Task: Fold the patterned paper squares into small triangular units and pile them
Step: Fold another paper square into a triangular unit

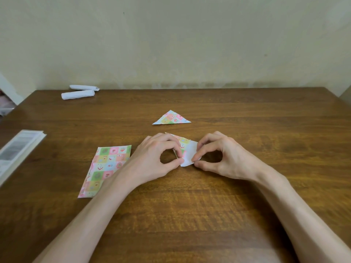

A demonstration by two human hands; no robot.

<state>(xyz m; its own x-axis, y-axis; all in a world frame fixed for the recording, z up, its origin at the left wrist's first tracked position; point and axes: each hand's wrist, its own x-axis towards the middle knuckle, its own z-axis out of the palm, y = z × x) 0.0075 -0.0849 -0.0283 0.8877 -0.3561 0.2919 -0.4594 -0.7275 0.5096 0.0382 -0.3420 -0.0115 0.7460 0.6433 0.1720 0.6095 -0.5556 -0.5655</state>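
Observation:
A patterned paper square (188,151), partly folded with its white back showing, lies on the wooden table (190,215) between my hands. My left hand (157,158) pinches its left edge with thumb and forefinger. My right hand (220,156) pinches its right edge the same way. A finished patterned triangle (171,118) lies flat just beyond the hands. A stack of unfolded patterned paper (106,168) sits to the left, partly under my left forearm.
Two rolled white paper bundles (78,93) lie at the table's far left edge by the wall. A book or booklet (17,150) rests on the left edge. The wall runs close behind the table.

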